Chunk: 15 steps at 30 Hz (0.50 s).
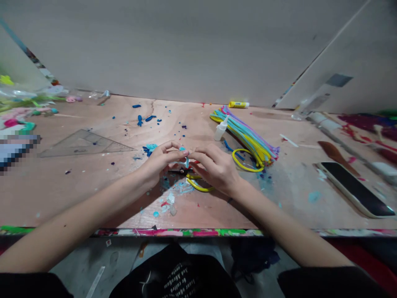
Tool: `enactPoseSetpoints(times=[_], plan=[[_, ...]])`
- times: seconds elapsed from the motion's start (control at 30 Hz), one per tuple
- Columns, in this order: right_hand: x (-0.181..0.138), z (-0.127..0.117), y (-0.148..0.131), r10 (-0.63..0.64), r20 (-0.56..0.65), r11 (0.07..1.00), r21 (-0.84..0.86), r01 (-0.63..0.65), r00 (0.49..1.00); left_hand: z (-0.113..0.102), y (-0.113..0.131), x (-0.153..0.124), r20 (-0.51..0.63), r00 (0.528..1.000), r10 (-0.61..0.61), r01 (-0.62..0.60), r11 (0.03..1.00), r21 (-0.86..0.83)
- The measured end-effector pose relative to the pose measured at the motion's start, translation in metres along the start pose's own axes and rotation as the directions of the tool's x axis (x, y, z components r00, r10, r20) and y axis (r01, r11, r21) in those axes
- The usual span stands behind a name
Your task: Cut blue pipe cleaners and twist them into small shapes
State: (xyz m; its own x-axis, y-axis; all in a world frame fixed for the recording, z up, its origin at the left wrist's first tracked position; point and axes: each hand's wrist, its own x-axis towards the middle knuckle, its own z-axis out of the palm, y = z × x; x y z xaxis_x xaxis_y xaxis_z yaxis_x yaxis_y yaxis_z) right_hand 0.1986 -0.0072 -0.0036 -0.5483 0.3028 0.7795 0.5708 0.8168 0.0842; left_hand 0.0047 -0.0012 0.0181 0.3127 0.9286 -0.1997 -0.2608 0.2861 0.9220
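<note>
my left hand (161,161) and my right hand (215,167) are closed to a pinch, fingertips meeting above the bench (77,194) at a small blue piece (186,162), partly hidden between them. a yellow pipe cleaner (198,186) lies just below, running under my hands. handling: judge the piece light and soft, liable to deform, and hold it at its edges with the fingertips. judge the pipe cleaner light and bendable; hold it along the stem. the wooden bench is stained and carries blue crumbs (147,118). a bundle of pipe cleaners (245,138), a glue bottle (221,130) and a phone (356,189) lie right; a plastic set square (87,144) lies left. a grey wall (186,49) stands behind.
</note>
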Motion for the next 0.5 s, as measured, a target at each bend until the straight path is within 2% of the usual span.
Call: enactPoseSetpoints(times=[0.17,0.37,0.5], plan=[[0.0003,0.0021,-0.0049,0.135,-0.004,0.979,0.155,-0.132,0.991,0.0011,-0.0005,0.0005,0.009,1.0,-0.013,0.014,0.999,-0.031],[-0.0008,0.0043,-0.0031,0.022,-0.025,1.0,0.01,-0.022,0.999,0.0011,-0.0019,0.0018,0.004,1.0,-0.011,0.011,0.998,-0.061],[-0.0016,0.0046,-0.0046,0.057,-0.059,0.998,-0.004,-0.057,0.997,0.0021,-0.0042,0.0009,0.006,1.0,-0.023,0.024,0.997,-0.068]])
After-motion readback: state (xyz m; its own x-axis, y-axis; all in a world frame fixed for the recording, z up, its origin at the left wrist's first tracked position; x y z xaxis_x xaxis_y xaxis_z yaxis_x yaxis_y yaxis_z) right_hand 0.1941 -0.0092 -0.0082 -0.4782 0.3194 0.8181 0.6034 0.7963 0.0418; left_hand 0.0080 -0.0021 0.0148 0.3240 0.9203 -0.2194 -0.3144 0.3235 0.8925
